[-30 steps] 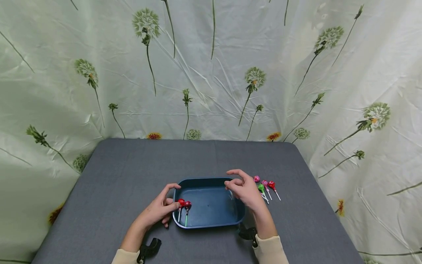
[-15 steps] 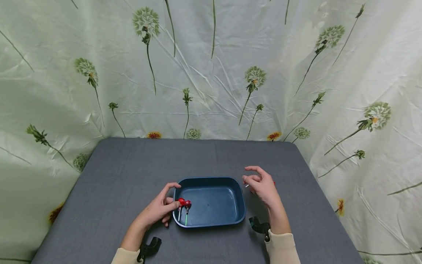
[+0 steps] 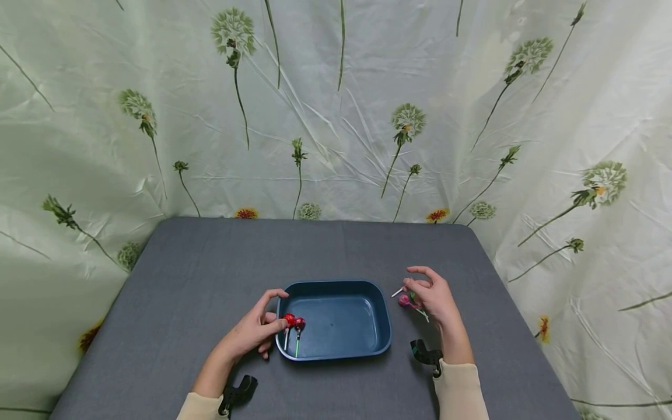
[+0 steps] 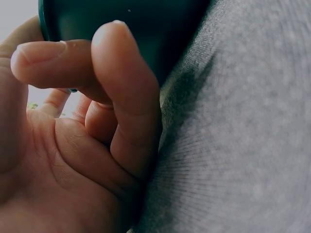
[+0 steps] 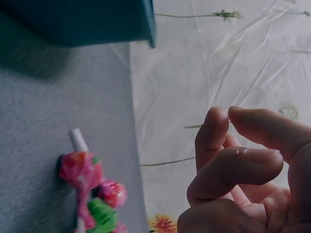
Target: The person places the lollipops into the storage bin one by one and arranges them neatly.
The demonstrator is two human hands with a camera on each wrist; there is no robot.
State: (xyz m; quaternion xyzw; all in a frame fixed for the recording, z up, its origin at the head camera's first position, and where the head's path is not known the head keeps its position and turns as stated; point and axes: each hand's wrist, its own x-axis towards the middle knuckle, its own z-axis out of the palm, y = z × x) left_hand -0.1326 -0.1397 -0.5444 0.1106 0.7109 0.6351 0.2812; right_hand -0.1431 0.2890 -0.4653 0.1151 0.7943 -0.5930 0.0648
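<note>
My left hand [image 3: 254,329] grips the left end of a blue plastic tray [image 3: 336,357], thumb over the rim and index finger at the far corner. In the left wrist view its lower fingers curl outside the tray wall. Two red lollipops [image 3: 299,324] lie inside at that end, close to the thumb. To the right of the tray, my right hand [image 3: 433,297] hovers by loose lollipops, its fingers bent and nothing seen between them. A pink lollipop [image 5: 80,170] and a green one [image 5: 103,214] show in the right wrist view. The hand hides others in the head view.
A grey cloth covers the table [image 3: 236,256]. Behind it hangs a pale curtain [image 3: 336,116] with a dandelion print. One white lollipop stick [image 3: 397,291] points towards the tray's right end.
My right hand has moved from over the tray's right end to the right, over the loose lollipops, hiding some of them. My left hand and the tray stay put.
</note>
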